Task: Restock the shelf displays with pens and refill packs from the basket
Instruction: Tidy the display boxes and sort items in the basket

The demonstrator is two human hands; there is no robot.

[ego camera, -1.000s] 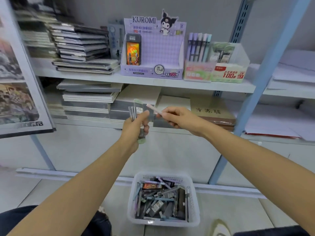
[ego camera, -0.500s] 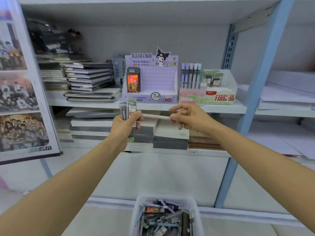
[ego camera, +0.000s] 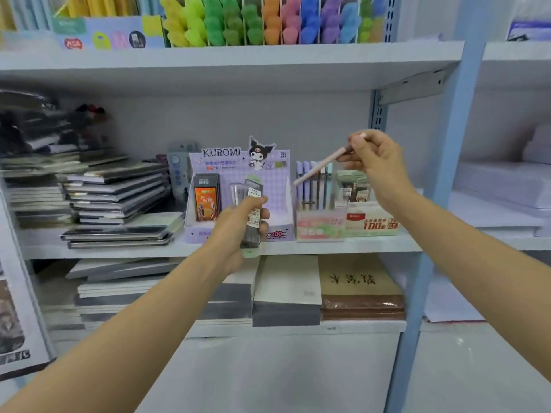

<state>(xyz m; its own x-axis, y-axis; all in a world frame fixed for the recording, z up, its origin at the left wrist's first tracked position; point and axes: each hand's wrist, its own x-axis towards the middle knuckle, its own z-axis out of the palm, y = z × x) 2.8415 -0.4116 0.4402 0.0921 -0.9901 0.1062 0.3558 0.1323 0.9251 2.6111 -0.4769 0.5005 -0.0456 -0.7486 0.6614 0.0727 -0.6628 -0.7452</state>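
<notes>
1. My left hand (ego camera: pixel 231 234) sits just off centre toward 8 o'clock. Its fingers and thumb are curled round a small bundle of refill packs (ego camera: pixel 252 189), which it holds upright.
2. The packs are in front of the Kuromi display (ego camera: pixel 277 186). I cannot tell whether they touch it.
3. My right hand (ego camera: pixel 377 165), at 2 o'clock, pinches a pink pen (ego camera: pixel 322 166) by its upper end between thumb and fingertips.
4. The pen slants down toward 8 o'clock, with its tip above the pen box (ego camera: pixel 320 226) and in front of the standing pens (ego camera: pixel 304 180).
5. A red-lettered box (ego camera: pixel 371 223) touches the pen box at its 3 o'clock side. Both stand on the shelf board (ego camera: pixel 372 247).
6. Stacked notebooks (ego camera: pixel 119 198) lie at 9 o'clock.
7. Coloured highlighters (ego camera: pixel 268 22) line the shelf at 12 o'clock.
</notes>
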